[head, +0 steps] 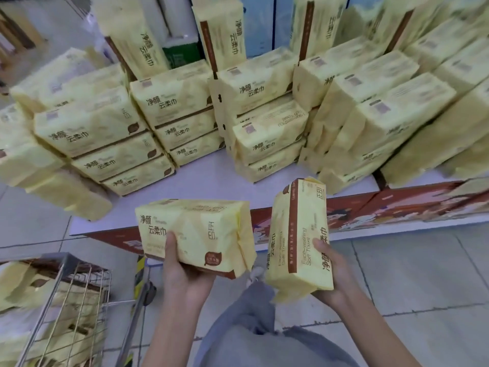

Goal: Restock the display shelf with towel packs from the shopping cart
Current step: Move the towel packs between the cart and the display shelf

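Note:
I hold two yellow towel packs above the floor in front of the low display shelf (211,181). My left hand (182,271) grips one towel pack (201,234) from below, lying flat with its printed face up. My right hand (333,271) grips a second towel pack (299,234), held upright on end. The shopping cart (66,308) stands at lower left with several more yellow packs inside. Stacks of the same packs (116,144) cover the shelf, some standing upright at the back.
A bare strip of white shelf surface (206,178) lies between the front stacks and the red printed shelf edge (397,205). Grey tiled floor (410,274) spreads to the right. My grey trouser leg (254,327) is below the packs.

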The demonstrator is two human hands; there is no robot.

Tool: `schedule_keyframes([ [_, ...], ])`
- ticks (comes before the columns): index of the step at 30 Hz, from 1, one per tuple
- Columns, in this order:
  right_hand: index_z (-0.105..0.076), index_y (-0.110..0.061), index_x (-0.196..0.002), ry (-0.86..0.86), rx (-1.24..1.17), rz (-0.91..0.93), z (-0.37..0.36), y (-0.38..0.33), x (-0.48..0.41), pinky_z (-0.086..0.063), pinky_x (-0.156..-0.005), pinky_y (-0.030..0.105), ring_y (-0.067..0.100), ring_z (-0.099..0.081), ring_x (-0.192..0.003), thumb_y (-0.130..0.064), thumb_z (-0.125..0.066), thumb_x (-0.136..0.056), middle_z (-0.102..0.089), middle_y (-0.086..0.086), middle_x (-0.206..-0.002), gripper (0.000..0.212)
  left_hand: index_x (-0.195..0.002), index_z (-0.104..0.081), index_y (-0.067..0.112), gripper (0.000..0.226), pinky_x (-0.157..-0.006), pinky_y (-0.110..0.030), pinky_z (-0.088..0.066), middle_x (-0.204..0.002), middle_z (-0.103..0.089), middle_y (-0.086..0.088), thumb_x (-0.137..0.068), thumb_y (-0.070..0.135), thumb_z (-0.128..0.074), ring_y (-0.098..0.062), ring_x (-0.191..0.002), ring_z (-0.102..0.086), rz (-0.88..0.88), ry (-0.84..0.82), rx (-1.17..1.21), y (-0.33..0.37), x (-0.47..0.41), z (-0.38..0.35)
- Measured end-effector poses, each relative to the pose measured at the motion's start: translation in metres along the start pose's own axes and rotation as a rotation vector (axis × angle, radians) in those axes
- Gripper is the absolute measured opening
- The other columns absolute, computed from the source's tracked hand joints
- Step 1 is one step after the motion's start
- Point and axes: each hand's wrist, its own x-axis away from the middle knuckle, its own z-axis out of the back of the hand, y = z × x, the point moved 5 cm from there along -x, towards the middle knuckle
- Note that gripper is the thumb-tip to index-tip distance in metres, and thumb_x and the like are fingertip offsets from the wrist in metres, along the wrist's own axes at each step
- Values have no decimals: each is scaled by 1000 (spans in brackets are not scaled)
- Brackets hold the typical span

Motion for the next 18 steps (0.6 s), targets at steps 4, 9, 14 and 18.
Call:
schedule_keyframes([
  [4,-66,-5,-106,15,-11,26,-13,-19,-21,-59,-66,45,32,-71,-80,-15,-96,-21,-71,19,-103,91,-116,-64,16,102,-90,-56,-50,-115,-69,-9,-21,37,-96,-30,-100,-68,30,-83,6,9,-44,-63],
  [9,-63,-3,-108,14,-52,54,-29,-42,-41,-59,-62,46,34,-71,-76,-12,-96,-16,-71,22,-99,98,-132,-52,14,109,-102,-57,-41,-126,-63,-13,-35,41,-94,-33,-118,-58,90,-281,-95,12,-94,-149],
  [14,-63,-1,-106,13,-52,73,-44,-56,-59,-58,-57,46,34,-71,-70,-11,-96,-11,-71,24,-94,101,-128,-54,12,122,-76,-41,-59,-121,-66,-9,-17,42,-95,-24,-113,-61,43,-152,-155,-2,-135,-207],
  [18,-62,1,-110,44,-46,55,-43,-58,-72,-59,-64,48,37,-71,-77,-11,-96,-16,-69,26,-102,102,-134,-43,15,131,-71,-30,-57,-126,-62,-5,-16,40,-96,-20,-116,-58,23,-24,-135,-21,-162,-221],
])
